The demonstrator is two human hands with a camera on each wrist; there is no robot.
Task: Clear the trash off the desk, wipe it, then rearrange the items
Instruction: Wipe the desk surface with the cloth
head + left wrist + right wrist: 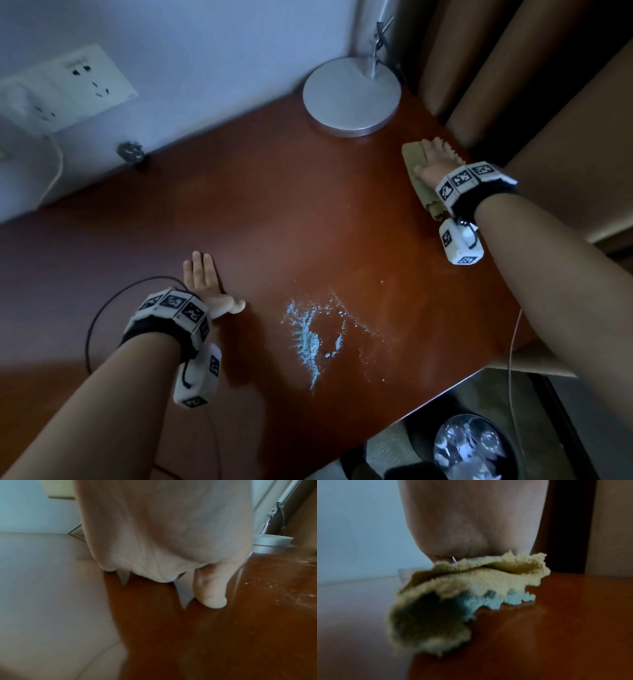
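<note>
Hands are seen from the head camera spread over a reddish-brown desk. The right hand is laid flat, fingers straight, on a folded yellow cloth just beside a round silver lamp base, near the desk's far right edge. The left hand is pressed palm-down on bare wood, fingers straight and thumb splayed, well apart from the lamp base. A patch of pale blue-white powder is scattered between the hands, on the near side of the desk from the lamp base. A bin lined with a shiny bag is seen on the floor below the desk edge. From the left wrist camera, the open palm and thumb are shown resting on the wood, the lamp base beyond them. From the right wrist camera, the cloth is shown bunched under the heel of the hand, yellow folds over a light blue underside; the fingers are hidden.
</note>
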